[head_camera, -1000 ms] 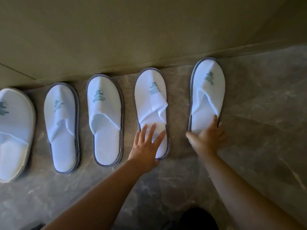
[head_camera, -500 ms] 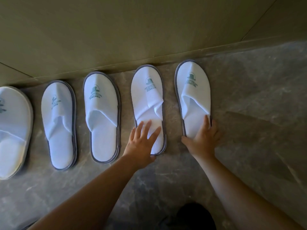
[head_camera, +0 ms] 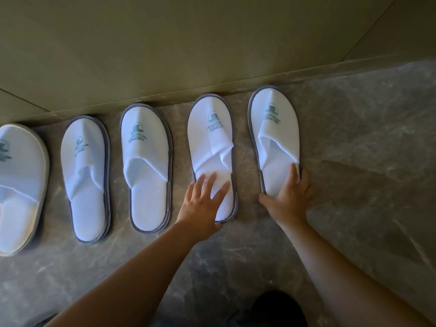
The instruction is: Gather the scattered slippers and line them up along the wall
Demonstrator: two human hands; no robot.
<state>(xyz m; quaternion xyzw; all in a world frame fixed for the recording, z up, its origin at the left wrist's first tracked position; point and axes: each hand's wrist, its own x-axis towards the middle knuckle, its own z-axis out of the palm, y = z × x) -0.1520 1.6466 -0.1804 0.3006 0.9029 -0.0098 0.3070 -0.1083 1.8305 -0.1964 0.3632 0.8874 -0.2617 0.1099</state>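
Five white slippers lie in a row on the floor, toes pointing at the wall, so the line runs along its foot as the task asks. From the left: the first slipper, cut by the frame edge, has a pale rim and sits a little nearer than the rest. The second slipper and third slipper, both grey-rimmed, lie parallel with their toes just at the skirting, untouched; they look settled.

The left hand lies flat and open, fingers spread, on the heel half of the fourth slipper, pressing down rather than grasping. That hold suits sliding it over the stone or pinning it. Its upper is creased and folded to one side.

The right hand is cupped round the heel of the fifth slipper, thumb at the left rim and fingers up the right edge, a loose grip for nudging or turning. Its toe touches the skirting, slightly farther than its neighbours, following the slanted wall line. This pair seems to be getting its last straightening.

The floor is dark veined marble-like stone, smooth, so soles should slide readily. The wall is plain olive-beige panelling with a low skirting; light is dim.
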